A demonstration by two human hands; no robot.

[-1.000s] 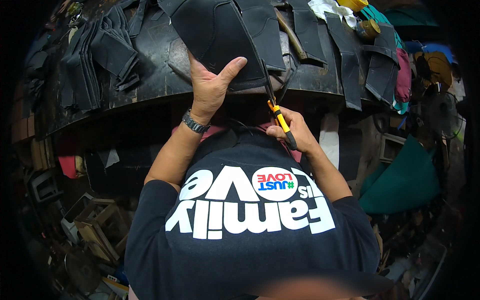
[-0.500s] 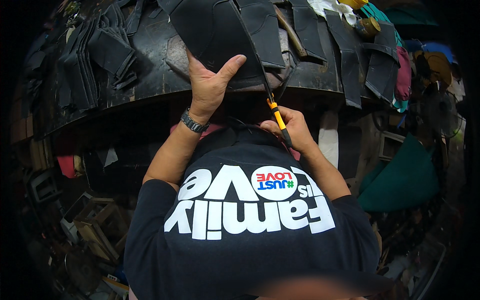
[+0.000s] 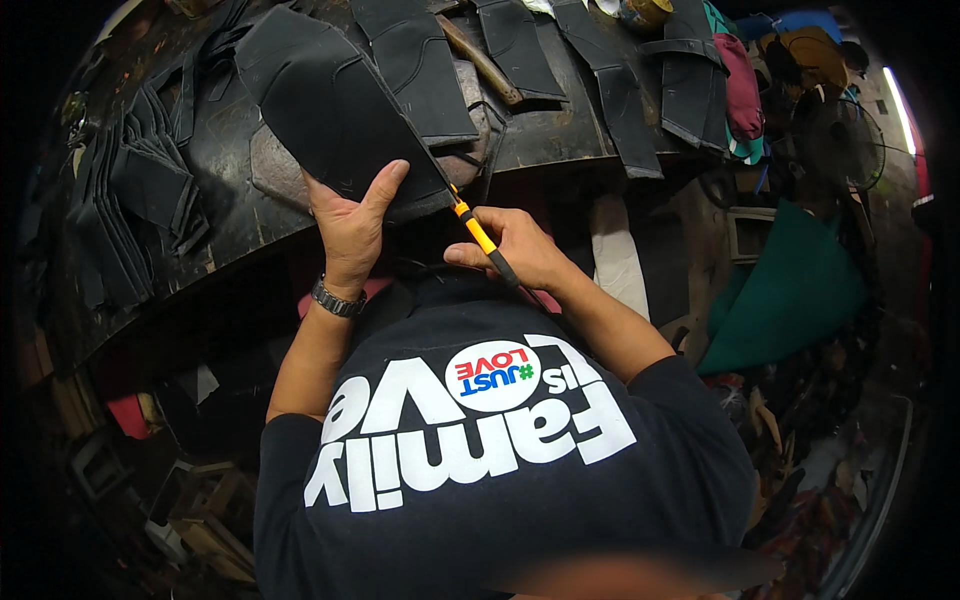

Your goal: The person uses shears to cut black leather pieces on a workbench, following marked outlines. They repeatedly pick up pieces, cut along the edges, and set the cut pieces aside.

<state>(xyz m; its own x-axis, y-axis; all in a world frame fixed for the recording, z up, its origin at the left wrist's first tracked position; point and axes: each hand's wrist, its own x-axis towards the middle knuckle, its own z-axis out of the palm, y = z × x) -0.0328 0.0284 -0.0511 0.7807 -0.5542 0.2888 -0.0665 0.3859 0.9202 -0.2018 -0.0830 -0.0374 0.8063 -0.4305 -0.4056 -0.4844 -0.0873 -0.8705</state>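
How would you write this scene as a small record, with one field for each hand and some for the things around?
left hand: holds black panel, thumb on top
right hand: holds tool with yellow-and-black handle, at the panel's lower right corner
tool tip: hard to see
left wrist: metal watch
table: stacked black pieces at left, wooden handle beyond the panel

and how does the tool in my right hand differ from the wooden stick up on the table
The tool has a yellow and black handle; the stick is brown.
The tool is in the right hand; the stick lies among black pieces.
Both slant from upper left to lower right.
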